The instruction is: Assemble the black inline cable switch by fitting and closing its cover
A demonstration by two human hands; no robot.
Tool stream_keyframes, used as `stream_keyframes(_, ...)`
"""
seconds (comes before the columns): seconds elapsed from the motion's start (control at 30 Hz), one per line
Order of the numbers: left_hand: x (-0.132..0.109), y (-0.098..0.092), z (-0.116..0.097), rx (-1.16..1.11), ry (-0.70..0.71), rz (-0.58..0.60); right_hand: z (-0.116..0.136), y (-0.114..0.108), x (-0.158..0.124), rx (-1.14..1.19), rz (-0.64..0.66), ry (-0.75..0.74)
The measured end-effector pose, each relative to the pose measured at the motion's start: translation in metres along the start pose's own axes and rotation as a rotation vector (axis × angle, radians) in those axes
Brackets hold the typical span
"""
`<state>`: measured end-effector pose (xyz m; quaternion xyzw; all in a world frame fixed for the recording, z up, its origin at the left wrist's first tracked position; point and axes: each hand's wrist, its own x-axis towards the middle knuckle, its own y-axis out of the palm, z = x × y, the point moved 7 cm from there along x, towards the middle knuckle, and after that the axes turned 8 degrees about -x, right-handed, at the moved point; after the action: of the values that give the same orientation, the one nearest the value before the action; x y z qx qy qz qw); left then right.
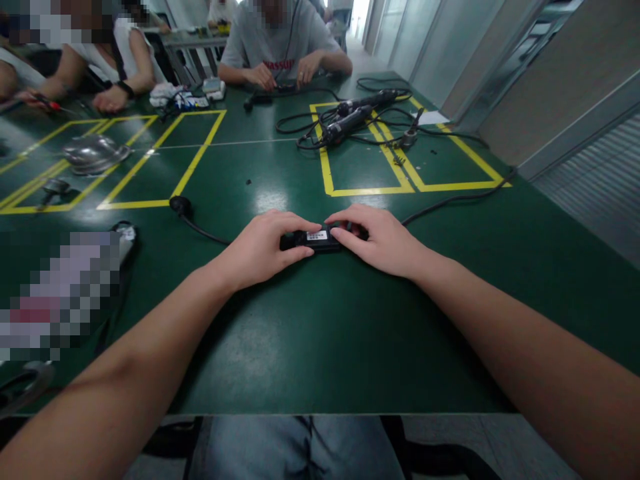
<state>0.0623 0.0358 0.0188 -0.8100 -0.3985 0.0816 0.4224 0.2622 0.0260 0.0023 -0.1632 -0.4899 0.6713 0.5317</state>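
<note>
A small black power adapter (324, 244) with a white label lies on the green table in front of me. My left hand (267, 247) grips its left end, thumb on the near side and fingers over the far side. At the right end my right hand (383, 239) is closed, its thumb and index finger touching the adapter by the label; the rest of that end is hidden under the hand. From under my left hand a cord runs left to a round black plug (181, 205). A black cable (455, 200) leads from my right hand towards the table's right edge.
Yellow tape rectangles mark the table (280, 320). Black cylindrical tools (347, 125) with tangled cables lie at the back right. A metal bowl-shaped part (93, 155) sits at the left, near a pixelated object (65, 287). A person (283, 47) handles something dark opposite; others sit at the left.
</note>
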Motion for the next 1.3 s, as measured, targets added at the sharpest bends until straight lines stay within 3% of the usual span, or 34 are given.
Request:
stream_keyframes(0.27,0.001,0.002,-0.004,0.020,0.010,-0.007,-0.001,-0.003,0.000,0.067,-0.035,0.040)
stream_keyframes(0.47,0.003,0.006,0.009,-0.278,-0.108,-0.054,-0.003,-0.003,-0.001,0.076,-0.031,0.040)
stream_keyframes(0.57,0.002,-0.003,0.024,-0.365,-0.165,-0.230,-0.006,-0.004,-0.003,0.096,-0.055,0.071)
stream_keyframes(0.67,-0.003,-0.019,0.039,-0.121,-0.256,-0.396,-0.006,-0.004,-0.004,0.081,-0.038,0.084)
stream_keyframes(0.8,-0.004,-0.027,0.050,0.100,-0.344,-0.369,0.001,-0.005,-0.003,0.042,0.001,0.035)
stream_keyframes(0.97,-0.004,-0.032,0.030,0.225,-0.187,-0.404,0.005,-0.006,-0.002,0.032,0.006,-0.021)
stream_keyframes(1.13,-0.003,-0.011,0.007,0.121,0.016,-0.130,0.004,-0.004,-0.002,0.035,0.020,-0.029)
stream_keyframes(1.3,-0.003,-0.005,0.005,0.050,0.013,-0.081,0.006,-0.005,-0.001,0.033,0.034,-0.028)
